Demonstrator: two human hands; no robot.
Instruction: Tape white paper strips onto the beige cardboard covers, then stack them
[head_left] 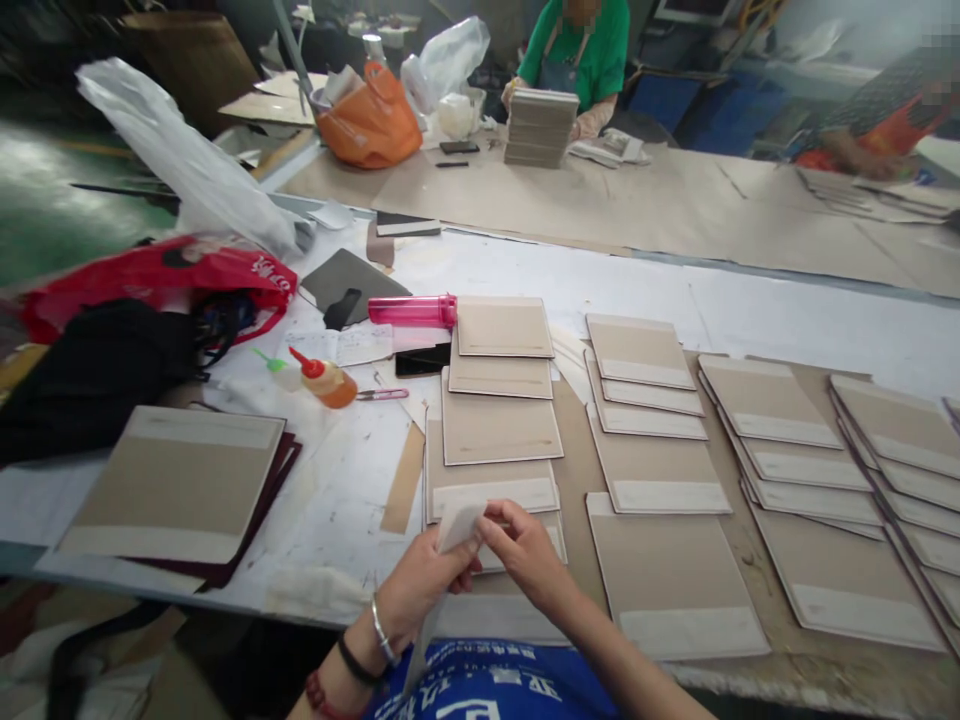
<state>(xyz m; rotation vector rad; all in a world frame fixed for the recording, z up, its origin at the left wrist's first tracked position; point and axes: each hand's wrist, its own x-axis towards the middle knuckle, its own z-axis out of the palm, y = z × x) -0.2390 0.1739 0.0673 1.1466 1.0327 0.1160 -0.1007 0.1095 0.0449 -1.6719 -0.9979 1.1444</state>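
Observation:
A pale strip is held up near the table's front edge, in front of my body. My left hand is closed around its lower part, and the tail of the strip hangs down past the wrist. The thumb and fingers of my right hand pinch the upper corner of the strip. Just beyond both hands lies a column of overlapping beige boards, some with a white band along the near edge. Streaks of something brownish mark a few of them.
More overlapping boards lie in columns to the right. A board stack, a glue bottle, tweezers, a phone and a pink bottle are left. Across the table, a person in green holds stacked boards.

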